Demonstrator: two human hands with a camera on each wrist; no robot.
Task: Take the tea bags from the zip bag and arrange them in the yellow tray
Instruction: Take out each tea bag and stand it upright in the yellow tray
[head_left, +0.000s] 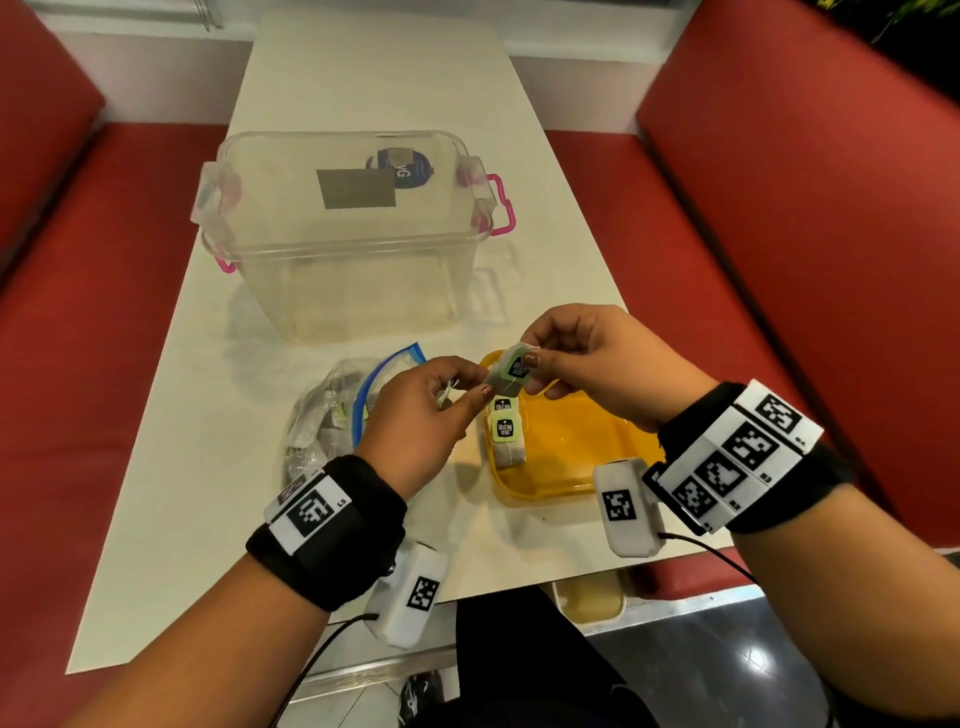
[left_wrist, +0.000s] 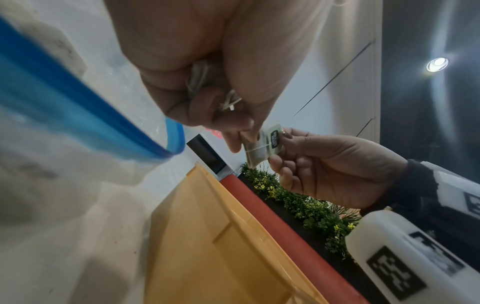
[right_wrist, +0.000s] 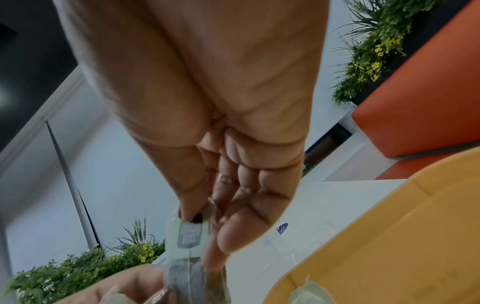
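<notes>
Green-labelled tea bag (head_left: 511, 375) held in the air between both hands, over the far-left corner of the yellow tray (head_left: 571, 457). Right hand (head_left: 597, 364) pinches its tag end with thumb and forefinger; left hand (head_left: 421, 415) pinches the lower edge, with what looks like bunched string (head_left: 451, 391) curled in its fingers.

Judgement: the step is freeing the bag from its string before laying it down. Best to keep the right pinch on the tag, let the left release the string gently so the paper does not tear, then set the bag flat beside the tea bags already in the tray (head_left: 506, 434), same orientation.

Zip bag (head_left: 332, 415) lies just left of the tray on the counter (head_left: 182, 415), mouth open, more bags apparently inside. A clear storage box (head_left: 348, 228) with pink latches stands behind, well apart. Red bench seating (head_left: 779, 208) flanks the counter. Nothing blocks the tray; loose string could snag the laid bags.
</notes>
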